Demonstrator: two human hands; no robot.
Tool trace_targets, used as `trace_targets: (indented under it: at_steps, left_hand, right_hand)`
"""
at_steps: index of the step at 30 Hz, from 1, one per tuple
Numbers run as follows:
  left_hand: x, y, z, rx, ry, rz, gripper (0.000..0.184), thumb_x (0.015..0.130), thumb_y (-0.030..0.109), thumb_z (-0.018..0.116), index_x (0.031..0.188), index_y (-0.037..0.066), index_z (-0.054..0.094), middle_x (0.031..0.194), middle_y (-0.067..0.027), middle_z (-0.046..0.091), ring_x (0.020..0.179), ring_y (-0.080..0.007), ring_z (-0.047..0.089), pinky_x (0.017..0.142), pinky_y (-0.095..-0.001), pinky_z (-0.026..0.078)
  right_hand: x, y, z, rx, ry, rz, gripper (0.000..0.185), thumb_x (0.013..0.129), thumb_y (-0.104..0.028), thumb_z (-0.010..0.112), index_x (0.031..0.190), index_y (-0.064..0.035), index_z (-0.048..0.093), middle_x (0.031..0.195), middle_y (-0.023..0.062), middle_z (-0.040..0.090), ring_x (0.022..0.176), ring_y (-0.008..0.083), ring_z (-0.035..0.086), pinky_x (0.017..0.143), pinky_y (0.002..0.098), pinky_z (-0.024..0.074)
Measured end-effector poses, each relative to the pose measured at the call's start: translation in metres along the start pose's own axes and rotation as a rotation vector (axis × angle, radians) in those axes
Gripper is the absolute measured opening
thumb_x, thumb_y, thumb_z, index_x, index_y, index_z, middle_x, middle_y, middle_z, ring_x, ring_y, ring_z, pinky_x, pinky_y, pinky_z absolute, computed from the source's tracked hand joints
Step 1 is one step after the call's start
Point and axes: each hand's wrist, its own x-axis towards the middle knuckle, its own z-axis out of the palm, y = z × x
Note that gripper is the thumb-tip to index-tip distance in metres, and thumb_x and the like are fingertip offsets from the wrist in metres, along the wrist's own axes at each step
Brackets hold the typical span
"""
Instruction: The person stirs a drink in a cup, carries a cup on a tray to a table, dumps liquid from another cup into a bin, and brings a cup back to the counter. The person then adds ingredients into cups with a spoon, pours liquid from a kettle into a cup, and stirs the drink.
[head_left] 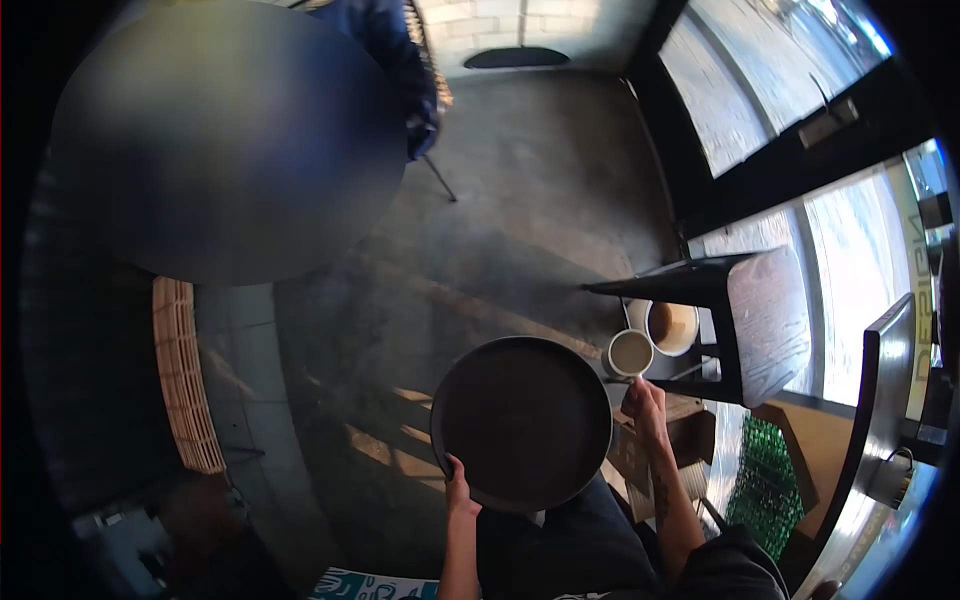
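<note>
Tray (522, 425) balances best level: our left hand (461, 490) grips its edge, while our right hand (646, 402) grips the mug (630, 354), which we should hold upright.

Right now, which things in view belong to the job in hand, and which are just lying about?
In the job, judging by what is held:
round black tray, in the left grip
mug, in the right grip

Just about, not held:
stool
pale container
wicker furniture
</note>
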Motion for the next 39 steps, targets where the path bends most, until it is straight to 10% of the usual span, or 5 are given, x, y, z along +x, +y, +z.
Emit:
trace_targets:
  at_steps: [17, 28, 34, 39]
  left_hand:
    - [-0.176, -0.006, -0.243, -0.809, -0.075, 0.494, 0.087, 0.095, 0.058, 0.064, 0.151, -0.003, 0.035, 0.143, -0.0205, 0.054, 0.125, -0.0353, 0.060, 0.102, -0.0522, 0.054]
    - [-0.225, 0.044, -0.379, -1.354, 0.251, 0.760, 0.074, 0.100, 0.047, 0.062, 0.149, -0.003, 0.038, 0.137, -0.0194, 0.058, 0.121, -0.0344, 0.062, 0.102, -0.0521, 0.054]
    - [-0.273, 0.104, -0.457, -1.643, 0.437, 0.801, 0.063, 0.102, 0.042, 0.061, 0.142, -0.004, 0.046, 0.136, -0.0207, 0.059, 0.120, -0.0357, 0.062, 0.101, -0.0527, 0.055]
    - [-0.265, 0.099, -0.509, -1.757, 0.666, 0.916, 0.060, 0.106, 0.044, 0.051, 0.145, -0.002, 0.044, 0.138, -0.0174, 0.059, 0.120, -0.0320, 0.063, 0.097, -0.0500, 0.057]
  right_hand:
    - [-0.264, 0.008, 0.339, -0.771, -1.264, 0.104, 0.043, 0.110, -0.039, 0.047, 0.080, -0.0093, 0.054, 0.070, -0.0083, 0.040, 0.064, 0.0041, 0.036, 0.057, 0.0244, 0.0305]
    - [-0.331, 0.106, 0.584, -0.813, -1.953, 0.284, 0.033, 0.110, -0.030, 0.051, 0.088, -0.0052, 0.053, 0.071, -0.0030, 0.045, 0.065, 0.0056, 0.041, 0.057, 0.0248, 0.0345]
    - [-0.406, 0.137, 0.763, -0.831, -2.292, -0.289, 0.013, 0.097, -0.011, 0.069, 0.097, -0.0031, 0.059, 0.077, -0.0003, 0.057, 0.067, 0.0077, 0.052, 0.059, 0.0267, 0.0422]
    - [-0.463, 0.186, 0.892, -0.516, -2.075, -1.004, 0.018, 0.094, -0.014, 0.072, 0.100, -0.0018, 0.060, 0.092, 0.0082, 0.062, 0.084, 0.0157, 0.060, 0.072, 0.0327, 0.0494]
